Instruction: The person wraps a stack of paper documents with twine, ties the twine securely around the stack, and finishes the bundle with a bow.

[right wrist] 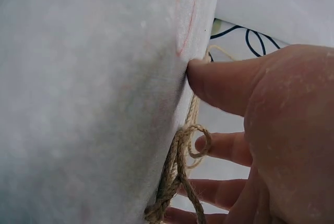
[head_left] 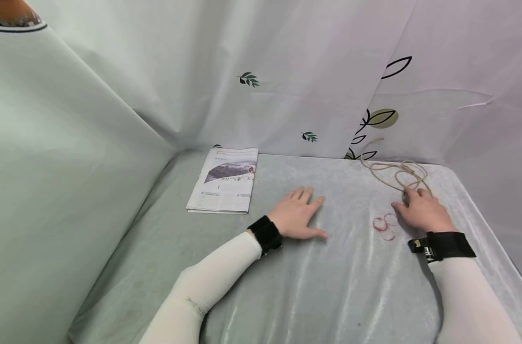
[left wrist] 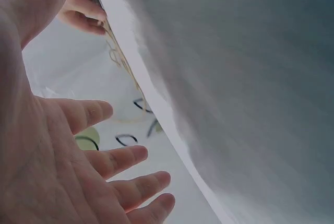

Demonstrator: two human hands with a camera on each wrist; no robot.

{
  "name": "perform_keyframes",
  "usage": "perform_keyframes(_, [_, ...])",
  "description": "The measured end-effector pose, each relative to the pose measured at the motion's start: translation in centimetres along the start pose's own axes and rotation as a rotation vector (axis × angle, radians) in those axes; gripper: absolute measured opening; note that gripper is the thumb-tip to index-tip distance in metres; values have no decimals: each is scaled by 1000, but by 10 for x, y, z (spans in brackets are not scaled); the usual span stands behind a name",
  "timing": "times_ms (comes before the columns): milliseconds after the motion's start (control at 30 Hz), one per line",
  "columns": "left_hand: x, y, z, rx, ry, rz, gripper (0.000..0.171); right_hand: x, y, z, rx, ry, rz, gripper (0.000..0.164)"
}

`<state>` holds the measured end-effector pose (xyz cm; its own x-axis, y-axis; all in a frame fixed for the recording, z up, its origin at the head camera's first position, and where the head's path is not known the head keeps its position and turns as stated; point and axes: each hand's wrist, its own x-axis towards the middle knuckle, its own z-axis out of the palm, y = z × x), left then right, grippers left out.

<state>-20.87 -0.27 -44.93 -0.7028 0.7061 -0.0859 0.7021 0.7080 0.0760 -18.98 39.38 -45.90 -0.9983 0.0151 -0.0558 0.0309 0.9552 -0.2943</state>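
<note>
One tan rope (right wrist: 181,157), coarse and twisted, lying in loose overlapping loops near the far right corner of the desk (head_left: 329,286), a bunched part against the right hand (head_left: 426,210), thumb and fingers parted, left hand (head_left: 294,216) spread wide, well apart

The left sleeve (head_left: 219,272), lower centre of the frame, is white, long and close-fitting, with thin dark markings (head_left: 196,306) along it. The right sleeve (head_left: 469,301), lower right, is also white. Black bands (head_left: 266,234) circle both wrists; the right one carries a small black tab (head_left: 417,245) with a yellowish spot.
</note>
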Motion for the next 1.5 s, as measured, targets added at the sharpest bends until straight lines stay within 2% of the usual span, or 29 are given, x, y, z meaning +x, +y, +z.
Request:
perform_keyframes(167, [40, 16, -3, -9, -26, 2, 110, 0, 1, -1, -28, 20, -16, 62])
perform_keyframes(267, [57, 19, -4, -2, -30, -4, 108, -1, -3, 0, -30, 57, -29, 48])
perform_keyframes(367, [67, 21, -4, 0, -31, -3, 106, 0, -5, 0, -19, 95, -51, 35])
perform_keyframes(500, [74, 21, -4, -14, -19, 5, 104, 1, -8, -1, 13, 89, -96, 23])
perform_keyframes(733, [73, 11, -3, -26, -44, 2, 93, 2, -38, 4, 79, 9, -269, 7])
perform_keyframes(833, [72, 6, -3, -36, -53, 14, 89, 0, -57, 10, 117, -17, -361, 8])
perform_keyframes(967, [70, 1, -1, -63, -48, 69, 87, -7, -86, 21, 161, -53, -480, 14])
perform_keyframes(1133, [63, -7, 2, -77, -52, 178, 79, -15, -112, 28, 204, -126, -578, 16])
perform_keyframes(1300, [56, -12, 2, -42, -36, 238, 56, -18, -116, 25, 311, -177, -595, 14])
perform_keyframes(1400, [51, -11, 0, -12, -29, 249, 40, -15, -106, 19, 336, -119, -547, 17])
perform_keyframes(1500, [47, -10, -3, 6, -24, 257, 23, -12, -90, 11, 266, -35, -475, 19])
